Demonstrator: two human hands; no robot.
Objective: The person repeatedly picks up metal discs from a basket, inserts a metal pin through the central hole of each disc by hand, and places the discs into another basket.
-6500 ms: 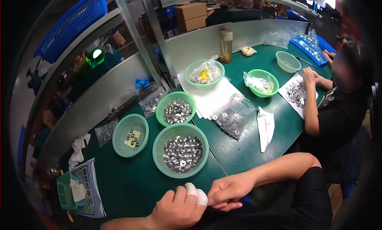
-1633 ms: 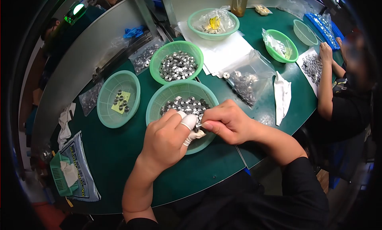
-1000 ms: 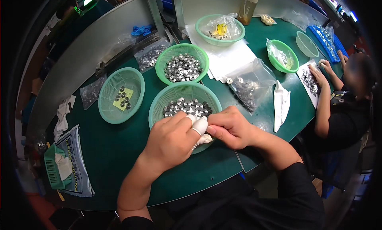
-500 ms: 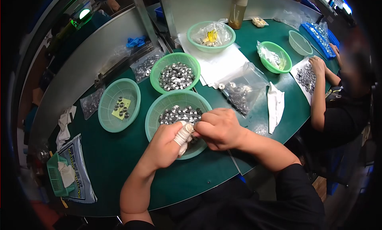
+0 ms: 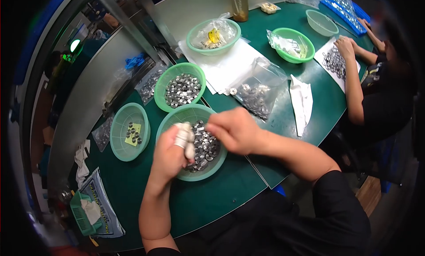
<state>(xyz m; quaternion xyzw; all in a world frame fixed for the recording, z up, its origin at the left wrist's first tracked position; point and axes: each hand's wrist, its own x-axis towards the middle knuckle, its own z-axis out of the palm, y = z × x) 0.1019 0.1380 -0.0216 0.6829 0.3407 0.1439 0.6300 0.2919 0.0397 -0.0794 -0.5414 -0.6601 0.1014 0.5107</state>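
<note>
My left hand [image 5: 167, 155] is closed, with a white wrapping [image 5: 183, 136] around its thumb and fingertips; anything pinched inside is hidden. To its right my right hand [image 5: 237, 131] is closed too, thumb against curled fingers, slightly blurred, and I cannot make out what it holds. Both are above the near green basket [image 5: 217, 169], apart from each other. Shiny round metal parts [image 5: 206, 147] with centre holes lie in that basket. Just behind it, another green basket [image 5: 201, 72] holds more of the same parts.
At left, a green basket [image 5: 116, 138] holds a few parts on a yellow note. A clear bag of parts [image 5: 256, 94] and a white cloth [image 5: 301, 101] lie to the right. Beyond them a co-worker's hands [image 5: 345, 47] rest over parts on white paper. A bottle [image 5: 239, 5] stands behind.
My hands have drawn apart from touching at the white wrapping; the left went left and the right lifted slightly. The head view has shifted, so the table sits differently in frame.
</note>
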